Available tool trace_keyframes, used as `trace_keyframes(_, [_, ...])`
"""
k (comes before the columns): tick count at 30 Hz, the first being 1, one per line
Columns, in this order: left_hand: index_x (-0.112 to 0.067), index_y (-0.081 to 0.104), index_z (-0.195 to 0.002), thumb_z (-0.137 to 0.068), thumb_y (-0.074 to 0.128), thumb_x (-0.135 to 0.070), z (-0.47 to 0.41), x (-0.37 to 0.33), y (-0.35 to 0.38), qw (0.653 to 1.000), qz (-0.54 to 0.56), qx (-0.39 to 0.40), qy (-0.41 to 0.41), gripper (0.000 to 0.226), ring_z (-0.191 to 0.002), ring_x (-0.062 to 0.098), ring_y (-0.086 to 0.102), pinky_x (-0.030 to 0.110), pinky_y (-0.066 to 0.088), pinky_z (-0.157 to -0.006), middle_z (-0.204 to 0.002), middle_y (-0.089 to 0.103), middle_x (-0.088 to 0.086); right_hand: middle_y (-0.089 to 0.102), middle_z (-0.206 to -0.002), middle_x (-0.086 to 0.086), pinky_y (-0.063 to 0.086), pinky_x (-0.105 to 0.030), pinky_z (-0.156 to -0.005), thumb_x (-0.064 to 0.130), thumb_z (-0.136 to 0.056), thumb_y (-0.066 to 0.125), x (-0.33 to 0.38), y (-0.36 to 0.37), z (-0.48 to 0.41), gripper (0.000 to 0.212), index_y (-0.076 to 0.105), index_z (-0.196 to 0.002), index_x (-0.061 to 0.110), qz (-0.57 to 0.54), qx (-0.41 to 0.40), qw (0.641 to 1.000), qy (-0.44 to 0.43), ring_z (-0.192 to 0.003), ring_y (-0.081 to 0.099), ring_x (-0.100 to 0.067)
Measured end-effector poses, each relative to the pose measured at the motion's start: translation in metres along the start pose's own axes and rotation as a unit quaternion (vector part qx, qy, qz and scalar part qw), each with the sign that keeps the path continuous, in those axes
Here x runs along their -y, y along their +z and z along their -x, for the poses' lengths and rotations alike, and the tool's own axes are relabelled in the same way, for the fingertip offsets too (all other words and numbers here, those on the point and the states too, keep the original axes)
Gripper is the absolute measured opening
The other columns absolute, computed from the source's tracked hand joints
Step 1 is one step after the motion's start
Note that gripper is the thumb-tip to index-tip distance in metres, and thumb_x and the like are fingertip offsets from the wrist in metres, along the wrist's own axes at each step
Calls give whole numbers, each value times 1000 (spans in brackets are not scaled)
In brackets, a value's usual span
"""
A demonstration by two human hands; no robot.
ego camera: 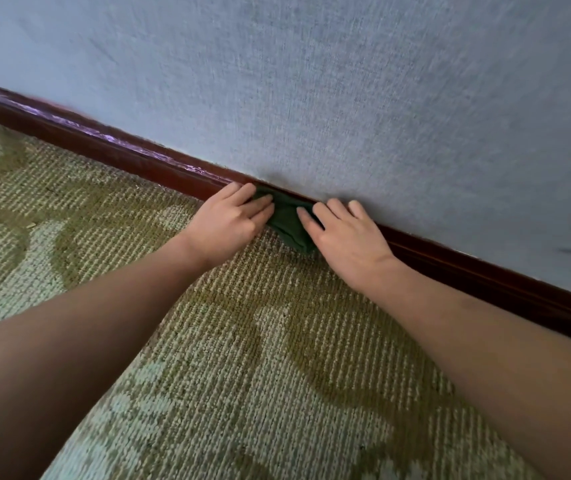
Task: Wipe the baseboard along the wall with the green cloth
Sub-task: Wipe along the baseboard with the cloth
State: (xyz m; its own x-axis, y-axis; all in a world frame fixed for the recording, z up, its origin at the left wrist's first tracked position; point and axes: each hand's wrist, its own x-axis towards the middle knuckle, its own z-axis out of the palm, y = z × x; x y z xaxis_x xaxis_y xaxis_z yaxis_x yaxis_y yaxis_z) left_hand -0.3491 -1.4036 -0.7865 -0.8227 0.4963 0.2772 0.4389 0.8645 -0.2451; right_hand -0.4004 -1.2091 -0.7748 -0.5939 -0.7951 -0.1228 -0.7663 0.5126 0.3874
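Note:
A dark red-brown baseboard (131, 155) runs diagonally from upper left to lower right along the foot of the wall. The folded green cloth (287, 225) lies against it in the middle of the view, its lower corner on the carpet. My left hand (230, 220) presses flat on the cloth's left part, fingers straight and pointing at the baseboard. My right hand (344, 230) presses on the cloth's right part, fingertips reaching the baseboard's top edge by the wall. Most of the cloth is hidden under both hands.
A pale blue-grey textured wall (346, 98) fills the upper half. Green and beige patterned carpet (242, 358) covers the floor below. The baseboard's top edge shines to the left of my hands.

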Motion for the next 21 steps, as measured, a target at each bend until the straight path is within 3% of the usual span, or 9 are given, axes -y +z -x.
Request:
trace_keyframes(7, [5,70,-96,-67,70,3,3,5,12,999,15,-48,1,30,-78,30,63,32,49,-66,-94,70,18,36,-129,-8,23,-36,-96,11,-89,45,1,-25,-5,60,19,-144,8,10,40,999,1,-121,28,-25])
trace_keyframes(11, [1,72,-90,-69,62,-5,-3,-6,17,998,4,-58,-2,24,-76,27,63,30,49,-66,-82,69,10,36,-127,-9,22,-37,-96,14,-90,43,-1,-51,4,59,18,-144,11,78,73,993,-56,-119,29,-27])
trace_keyframes(16, [-9,70,-101,-73,68,-18,4,0,13,998,-36,32,-27,30,-97,22,52,32,41,-83,-103,63,1,50,-121,-9,24,-34,-95,11,-91,44,-6,-69,11,50,31,-139,9,83,113,987,-82,-115,40,-25])
trace_keyframes(21, [-3,69,-97,-73,69,-8,5,4,9,995,-24,64,-78,25,-94,25,55,34,43,-83,-99,65,8,48,-119,-7,27,-33,-95,7,-88,50,-15,-51,27,45,42,-132,8,51,126,988,-79,-112,39,-23])
